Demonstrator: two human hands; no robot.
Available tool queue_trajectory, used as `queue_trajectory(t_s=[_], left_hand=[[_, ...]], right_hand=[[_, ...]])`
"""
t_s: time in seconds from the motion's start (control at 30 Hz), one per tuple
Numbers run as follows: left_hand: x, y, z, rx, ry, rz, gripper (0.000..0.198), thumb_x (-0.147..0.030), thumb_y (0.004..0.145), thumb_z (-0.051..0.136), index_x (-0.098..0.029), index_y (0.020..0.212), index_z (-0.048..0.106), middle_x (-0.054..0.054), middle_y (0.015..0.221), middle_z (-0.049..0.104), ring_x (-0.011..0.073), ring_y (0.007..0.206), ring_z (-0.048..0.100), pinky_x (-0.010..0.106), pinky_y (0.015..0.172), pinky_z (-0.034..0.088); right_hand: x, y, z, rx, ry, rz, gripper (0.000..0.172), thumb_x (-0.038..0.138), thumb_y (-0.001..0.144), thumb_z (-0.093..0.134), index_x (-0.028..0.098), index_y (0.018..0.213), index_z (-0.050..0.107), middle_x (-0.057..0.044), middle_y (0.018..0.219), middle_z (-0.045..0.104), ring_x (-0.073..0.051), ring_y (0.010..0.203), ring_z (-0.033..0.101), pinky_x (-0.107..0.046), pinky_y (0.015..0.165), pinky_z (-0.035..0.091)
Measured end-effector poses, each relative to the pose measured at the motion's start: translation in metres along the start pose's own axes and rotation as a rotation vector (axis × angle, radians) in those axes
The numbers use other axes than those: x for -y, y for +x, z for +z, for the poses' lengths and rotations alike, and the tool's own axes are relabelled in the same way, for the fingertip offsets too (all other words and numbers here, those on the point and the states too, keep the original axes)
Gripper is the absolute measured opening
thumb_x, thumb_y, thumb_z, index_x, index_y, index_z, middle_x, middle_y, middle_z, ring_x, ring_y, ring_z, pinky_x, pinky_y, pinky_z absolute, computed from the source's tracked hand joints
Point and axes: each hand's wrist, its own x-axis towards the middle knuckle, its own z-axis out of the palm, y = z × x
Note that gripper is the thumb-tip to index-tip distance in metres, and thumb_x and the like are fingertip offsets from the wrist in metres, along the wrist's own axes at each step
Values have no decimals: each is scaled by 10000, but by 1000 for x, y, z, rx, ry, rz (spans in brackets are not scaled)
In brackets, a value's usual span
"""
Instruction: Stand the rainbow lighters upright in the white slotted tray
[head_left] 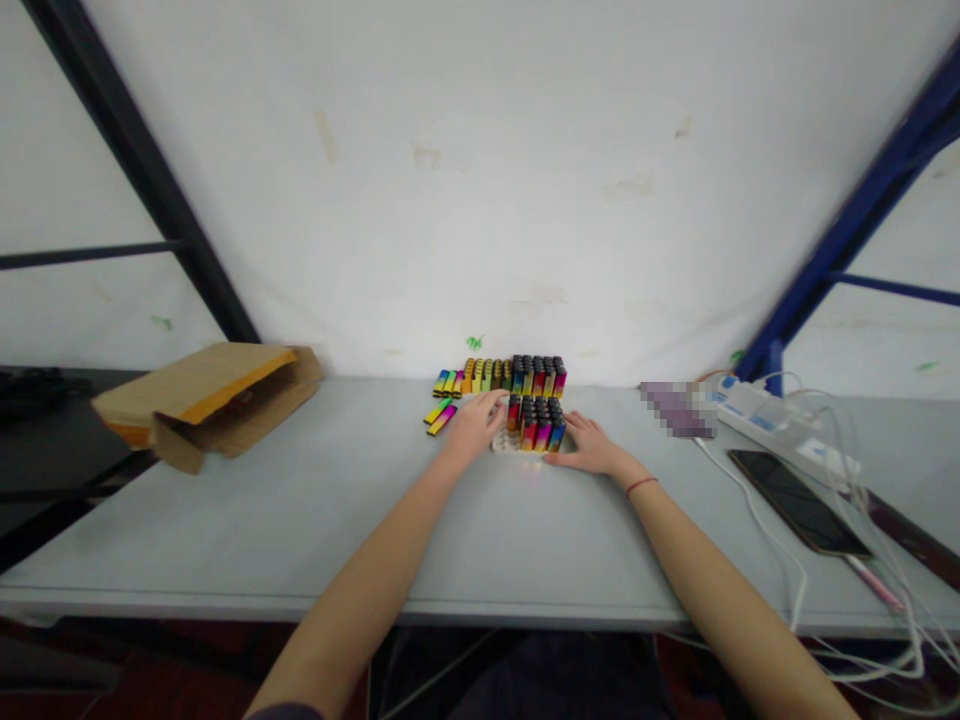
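A white tray with round holes stands on the desk, with several upright black-topped lighters filling its right part. My left hand is at its left side, with thumb and fingers closed at a red-and-yellow lighter standing at the left of the group. The fingertips are small and partly hidden. Round the tray's right end my right hand is curved, its thumb at the front corner and its fingers along the side. Behind stand more black-topped lighters and several yellow ones.
Loose colourful lighters lie left of the tray, others behind them. An opened cardboard box rests at the left. On the right are a phone, a power strip, white cables and a pixelated item. A wall rises behind.
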Motion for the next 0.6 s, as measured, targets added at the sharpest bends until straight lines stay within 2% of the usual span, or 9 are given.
queue_trajectory(t_s=[0.07, 0.13, 0.2, 0.27, 0.37, 0.5, 0.57, 0.6], left_hand=[[2, 0, -11, -35, 276, -97, 344, -212, 928, 471, -201, 1214, 662, 144, 1197, 693, 305, 1123, 599, 456, 1009, 430], [6, 0, -23, -35, 510, -242, 384, -207, 917, 467, -161, 1256, 640, 199, 1264, 656, 369, 1172, 549, 529, 976, 414], [12, -1, -32, 33, 645, -370, 369, -234, 906, 493, -144, 1222, 659, 230, 1280, 635, 405, 1186, 519, 560, 937, 411], [15, -2, -37, 108, 708, -441, 323, -278, 909, 507, -153, 1138, 699, 234, 1277, 628, 411, 1191, 510, 563, 926, 408], [14, -4, -34, 152, 732, -407, 302, -330, 908, 533, -170, 1085, 719, 228, 1276, 623, 411, 1207, 503, 555, 926, 405], [10, -6, -23, 203, 634, -334, 272, -272, 912, 525, -155, 1078, 707, 225, 1207, 661, 407, 1187, 541, 562, 934, 406], [11, -4, -18, 174, 526, -336, 231, -240, 914, 513, -144, 991, 709, 228, 1171, 672, 382, 1149, 583, 538, 957, 410], [12, -2, -16, 122, 437, -342, 208, -238, 912, 516, -145, 939, 701, 222, 1143, 679, 359, 1125, 604, 504, 963, 422]], right_hand=[[0, 0, 0, -4, 9, 11, 973, 803, 775, 552, 190, 1520, 431, -167, 1570, 412, -413, 1476, 295, -591, 1199, 228], [0, -1, 1, -4, 14, 16, 974, 810, 770, 551, 212, 1528, 423, -151, 1575, 410, -415, 1484, 281, -592, 1207, 212], [0, -1, 0, -1, 14, 20, 987, 816, 764, 552, 211, 1532, 418, -148, 1579, 405, -418, 1488, 270, -583, 1214, 204], [0, -1, 0, 5, 12, 24, 1002, 817, 764, 550, 195, 1537, 410, -155, 1581, 399, -422, 1490, 265, -577, 1216, 204], [1, -2, -2, 10, 4, 21, 991, 811, 772, 546, 194, 1536, 411, -153, 1581, 400, -424, 1486, 272, -583, 1213, 208], [3, -1, -3, 16, -5, 16, 994, 810, 776, 540, 171, 1528, 422, -165, 1579, 399, -427, 1478, 284, -592, 1205, 219], [3, -1, -4, 20, -8, 14, 1011, 813, 775, 538, 148, 1527, 420, -179, 1580, 392, -428, 1476, 286, -585, 1205, 223], [3, -1, -4, 20, -10, 12, 1015, 813, 774, 540, 144, 1527, 418, -182, 1581, 390, -428, 1475, 288, -583, 1205, 223]])
